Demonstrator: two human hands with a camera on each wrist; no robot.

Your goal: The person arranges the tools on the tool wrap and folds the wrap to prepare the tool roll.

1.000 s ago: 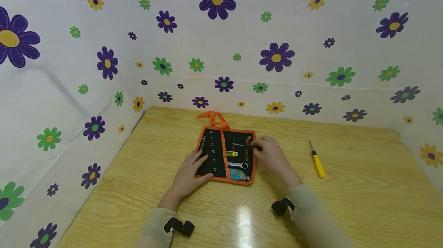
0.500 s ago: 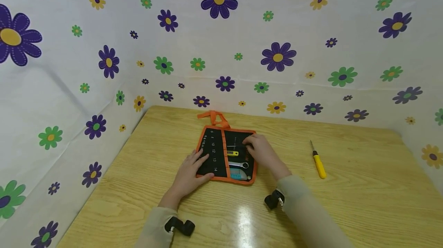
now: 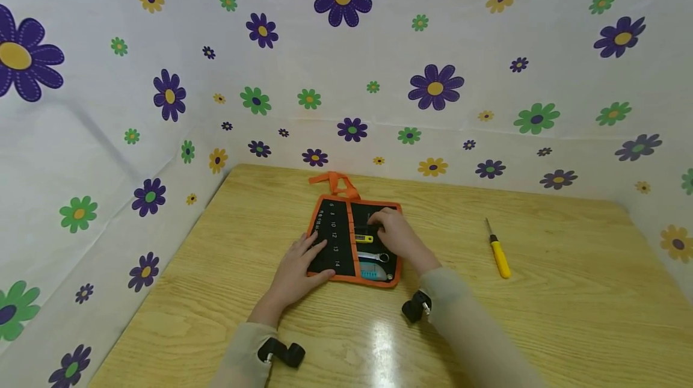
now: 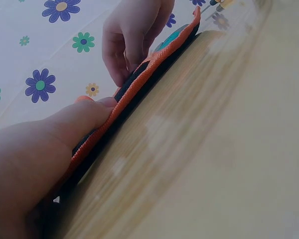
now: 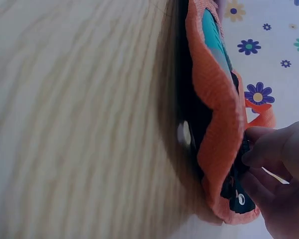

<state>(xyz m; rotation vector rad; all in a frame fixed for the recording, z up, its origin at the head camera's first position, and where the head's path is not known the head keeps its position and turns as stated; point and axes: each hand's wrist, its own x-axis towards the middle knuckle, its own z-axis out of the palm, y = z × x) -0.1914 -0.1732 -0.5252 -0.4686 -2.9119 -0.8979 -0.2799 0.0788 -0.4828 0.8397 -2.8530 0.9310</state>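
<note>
Can see, in the black pouch (image 3: pixel 360 210) open on the table (image 3: pixel 216 292), a yellow tool (image 3: pixel 365 239), a wrench (image 3: pixel 373 257) and a teal tool (image 3: pixel 373 270), with a yellow screwdriver (image 3: pixel 500 257) outside to the right. Compared with a second ago, find the right hand (image 3: pixel 399 235) moved inward from the pouch's right edge, fingers curled in a pinch on a dark tool (image 5: pixel 244 148), and the left hand (image 3: pixel 296 270) unmoved, fingers spread apart on the numbered panel (image 3: pixel 346 249). Cannot make out the dark tool's shape against the black, nor the ends hidden under that panel.
</note>
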